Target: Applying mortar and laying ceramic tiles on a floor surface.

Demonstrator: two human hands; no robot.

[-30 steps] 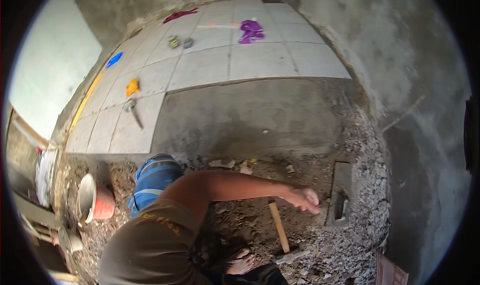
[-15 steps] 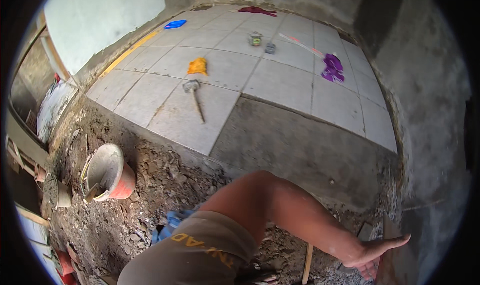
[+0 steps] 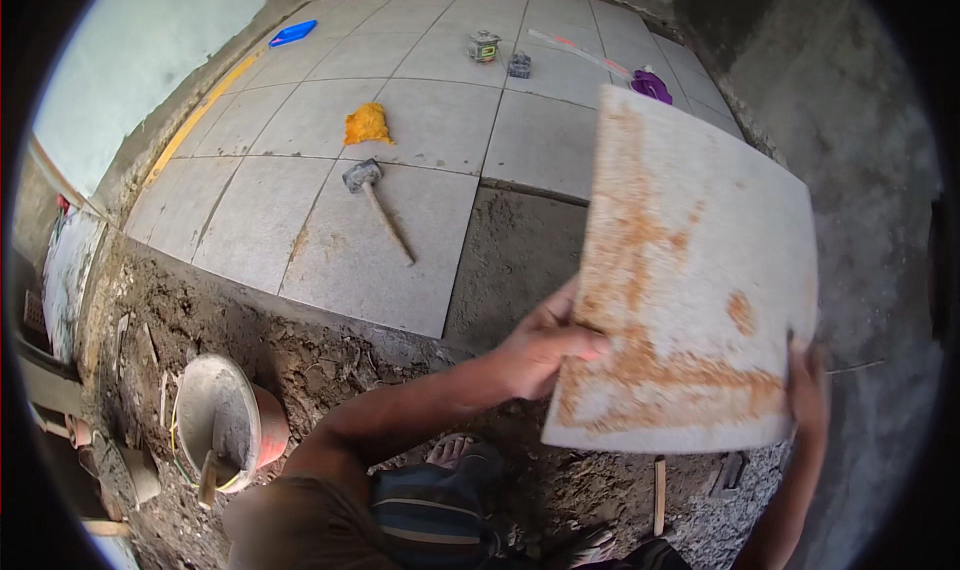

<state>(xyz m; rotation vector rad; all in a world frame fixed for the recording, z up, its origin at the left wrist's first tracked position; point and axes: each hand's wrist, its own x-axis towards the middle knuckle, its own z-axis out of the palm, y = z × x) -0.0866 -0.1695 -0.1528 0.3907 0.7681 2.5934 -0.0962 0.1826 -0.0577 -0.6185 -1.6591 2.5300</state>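
Note:
Between my two hands a large pale floor tile (image 3: 700,270) is held up and tilted, its face streaked with orange-brown dirt. My left hand (image 3: 550,345) grips its left edge, thumb lying on the face and the other fingers behind it. At the lower right edge is my right hand (image 3: 806,385), closed on the tile and slightly blurred, its fingers mostly hidden. Behind the tile's left side shows a patch of grey bedding (image 3: 515,260) at the edge of the laid tiles. A rubber mallet (image 3: 375,195) with a wooden handle lies on the nearest laid tile.
At lower left a bucket (image 3: 225,425) with a tool handle stands on rough soil. An orange cloth (image 3: 368,124), a blue tray (image 3: 293,34), small boxy tools (image 3: 484,48) and a purple bundle (image 3: 652,86) rest on the laid tiles. A bare wall (image 3: 870,220) rises at right.
The tile has come up from beside the right wall into the middle right of view, now held by both hands. The view has shifted, and the left arm has swung back from the right.

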